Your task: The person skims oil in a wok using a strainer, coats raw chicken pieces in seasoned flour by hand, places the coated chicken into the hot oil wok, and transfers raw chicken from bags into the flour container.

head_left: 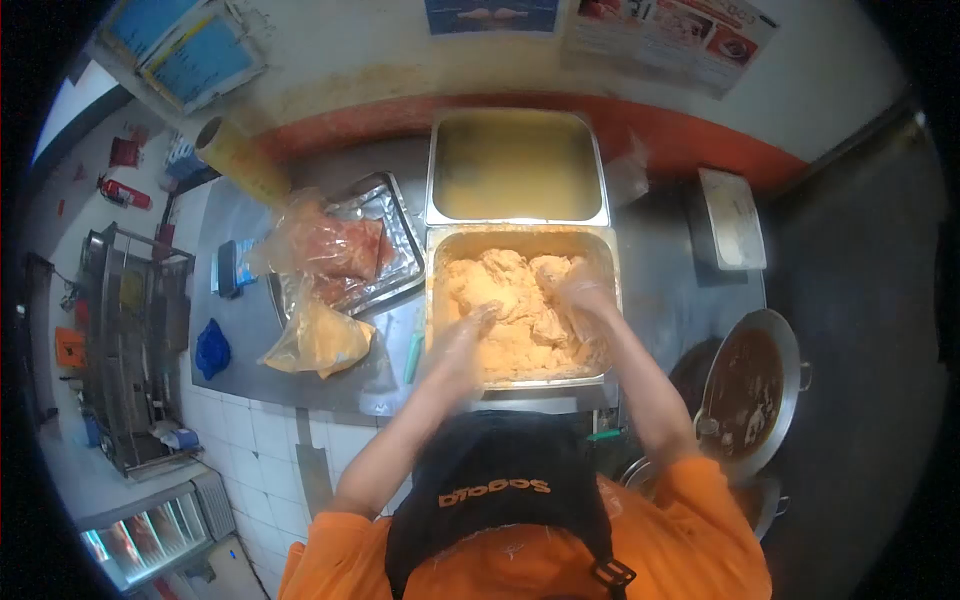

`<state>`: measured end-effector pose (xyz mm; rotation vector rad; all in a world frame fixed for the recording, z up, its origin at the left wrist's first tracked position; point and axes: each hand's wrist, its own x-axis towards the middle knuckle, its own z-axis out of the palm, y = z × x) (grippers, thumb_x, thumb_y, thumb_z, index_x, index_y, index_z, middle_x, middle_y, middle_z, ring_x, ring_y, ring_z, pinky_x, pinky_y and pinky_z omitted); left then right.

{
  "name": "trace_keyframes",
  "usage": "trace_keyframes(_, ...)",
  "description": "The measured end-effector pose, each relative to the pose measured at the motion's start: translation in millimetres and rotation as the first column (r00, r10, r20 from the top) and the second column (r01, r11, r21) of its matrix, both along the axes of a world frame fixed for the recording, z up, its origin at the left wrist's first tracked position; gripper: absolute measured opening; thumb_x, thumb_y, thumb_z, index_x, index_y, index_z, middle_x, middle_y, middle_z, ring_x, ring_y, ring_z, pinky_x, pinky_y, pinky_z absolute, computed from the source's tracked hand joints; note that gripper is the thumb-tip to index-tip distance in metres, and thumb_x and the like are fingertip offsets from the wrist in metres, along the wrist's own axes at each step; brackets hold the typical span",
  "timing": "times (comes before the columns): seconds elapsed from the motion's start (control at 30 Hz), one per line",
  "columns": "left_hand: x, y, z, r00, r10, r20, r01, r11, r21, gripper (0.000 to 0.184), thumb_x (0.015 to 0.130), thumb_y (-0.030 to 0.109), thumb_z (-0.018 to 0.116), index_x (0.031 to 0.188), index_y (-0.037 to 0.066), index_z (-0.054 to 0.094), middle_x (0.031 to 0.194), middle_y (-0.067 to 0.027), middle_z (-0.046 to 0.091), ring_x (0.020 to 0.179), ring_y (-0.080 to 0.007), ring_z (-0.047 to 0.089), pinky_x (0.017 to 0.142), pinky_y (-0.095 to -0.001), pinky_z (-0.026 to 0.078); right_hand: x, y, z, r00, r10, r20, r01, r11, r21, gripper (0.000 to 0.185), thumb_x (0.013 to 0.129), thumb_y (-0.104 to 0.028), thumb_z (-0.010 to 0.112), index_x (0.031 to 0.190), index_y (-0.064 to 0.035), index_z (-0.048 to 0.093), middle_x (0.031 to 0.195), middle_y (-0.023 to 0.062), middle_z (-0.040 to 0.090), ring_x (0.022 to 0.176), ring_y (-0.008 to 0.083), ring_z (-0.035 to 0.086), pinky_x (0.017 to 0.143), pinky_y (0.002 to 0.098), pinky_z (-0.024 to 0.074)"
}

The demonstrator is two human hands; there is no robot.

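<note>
A deep metal pan (431,290) holds orange-tinted flour (520,355) and several lumpy, flour-coated pieces (503,268). My left hand (462,352) is at the pan's left side, its dusty fingertips touching the flour near the middle. On the right, my right hand (584,292) reaches over the wall, its fingers against a coated piece (550,270). Motion smears both hands, so whether the fingers close on anything is unclear. Directly behind stands a second metal pan (602,195) with cloudy yellowish liquid.
To the left, a metal tray (402,215) carries bagged raw meat (345,245); a bag of orange powder (325,340) lies in front. A green-handled tool (414,355) rests beside the pan. At right are a narrow metal container (730,220) and a large pot of brown liquid (745,390).
</note>
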<state>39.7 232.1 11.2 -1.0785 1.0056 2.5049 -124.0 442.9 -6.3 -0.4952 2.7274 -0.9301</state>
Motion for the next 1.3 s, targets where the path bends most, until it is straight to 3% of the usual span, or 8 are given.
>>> trace_keyframes(0.33, -53, 13, -121, 0.989, -0.141, -0.039, 0.145, 0.982, 0.123, 0.069, 0.093, 0.061, 0.06, 0.142, 0.013, 0.053, 0.136, -0.0104, 0.063, 0.115, -0.0282, 0.066, 0.098, -0.052, 0.055, 11, -35, 30, 0.821, 0.054, 0.569, 0.039, 0.988, -0.15, 0.053, 0.086, -0.035, 0.071, 0.122, 0.0033, 0.065, 0.115, 0.0231, 0.07, 0.105, 0.0325, 0.067, 0.09, 0.0393, 0.0531)
trace_keyframes(0.53, -40, 0, -24, 0.964, -0.211, 0.162, 0.221, 0.974, -0.047, 0.056, 0.098, 0.047, 0.054, 0.141, 0.011, 0.053, 0.13, -0.012, 0.065, 0.111, -0.0287, 0.068, 0.092, -0.0488, 0.057, 32, -60, 146, 0.8, -0.016, 0.6, -0.055, 0.993, 0.1, 0.059, 0.081, -0.029, 0.074, 0.128, 0.0054, 0.061, 0.117, 0.0213, 0.069, 0.104, 0.0307, 0.068, 0.087, 0.0385, 0.0545)
trace_keyframes(0.6, -6, -18, -96, 0.974, -0.22, -0.044, 0.188, 0.906, -0.379, 0.054, 0.098, 0.042, 0.054, 0.14, 0.008, 0.053, 0.127, -0.0128, 0.065, 0.112, -0.0294, 0.066, 0.094, -0.0485, 0.056, 57, -59, 107, 0.931, 0.093, 0.354, -0.154, 0.977, 0.149, 0.066, 0.08, -0.028, 0.075, 0.133, 0.0056, 0.056, 0.123, 0.0217, 0.068, 0.11, 0.0319, 0.067, 0.091, 0.0374, 0.0543)
trace_keyframes(0.7, -8, -13, -12, 0.967, 0.038, -0.253, -0.013, 0.995, 0.098, 0.052, 0.1, 0.038, 0.054, 0.14, 0.005, 0.052, 0.125, -0.0136, 0.065, 0.117, -0.0301, 0.063, 0.099, -0.0482, 0.054, 50, -53, 104, 0.953, 0.259, 0.154, -0.286, 0.939, 0.19, 0.078, 0.082, -0.023, 0.075, 0.147, 0.0048, 0.043, 0.139, 0.0216, 0.06, 0.13, 0.0326, 0.058, 0.104, 0.0342, 0.0498)
trace_keyframes(0.77, -5, -7, 11, 0.994, 0.102, 0.034, -0.101, 0.995, -0.012, 0.055, 0.102, 0.044, 0.052, 0.143, 0.007, 0.05, 0.134, -0.0138, 0.061, 0.123, -0.0286, 0.06, 0.101, -0.0481, 0.053, 18, -50, 110, 0.906, -0.015, 0.424, 0.032, 0.999, -0.034, 0.058, 0.085, -0.031, 0.072, 0.127, 0.0076, 0.062, 0.136, 0.0297, 0.058, 0.13, 0.038, 0.056, 0.106, 0.0409, 0.0468)
trace_keyframes(1.03, -37, -2, -33, 1.0, -0.001, 0.024, 0.002, 0.997, -0.072, 0.055, 0.104, 0.043, 0.049, 0.139, 0.001, 0.051, 0.124, -0.0182, 0.064, 0.114, -0.0293, 0.062, 0.093, -0.0457, 0.052, -13, -50, 10, 0.645, 0.088, 0.759, -0.267, 0.957, 0.117, 0.071, 0.081, -0.025, 0.086, 0.141, -0.002, 0.055, 0.126, 0.015, 0.067, 0.115, 0.0235, 0.062, 0.102, 0.0355, 0.0496)
trace_keyframes(1.17, -52, 5, -54, 0.998, -0.07, 0.009, 0.071, 0.992, -0.103, 0.055, 0.105, 0.043, 0.047, 0.137, -0.002, 0.052, 0.119, -0.0203, 0.065, 0.11, -0.0297, 0.064, 0.089, -0.0446, 0.052, 22, -64, 28, 0.57, 0.298, 0.766, 0.412, 0.702, -0.58, 0.066, 0.084, -0.021, 0.081, 0.142, -0.0026, 0.055, 0.124, 0.011, 0.068, 0.106, 0.0225, 0.064, 0.096, 0.0387, 0.0512)
trace_keyframes(1.3, -56, 9, -44, 0.997, -0.069, 0.047, 0.071, 0.997, -0.035, 0.056, 0.105, 0.043, 0.045, 0.134, -0.005, 0.053, 0.115, -0.0225, 0.067, 0.105, -0.0301, 0.065, 0.085, -0.0434, 0.051, 25, -61, 58, 0.778, 0.069, 0.624, 0.011, 0.992, -0.123, 0.051, 0.087, -0.018, 0.073, 0.133, 0.0001, 0.06, 0.11, 0.013, 0.071, 0.095, 0.0228, 0.066, 0.083, 0.0371, 0.0532)
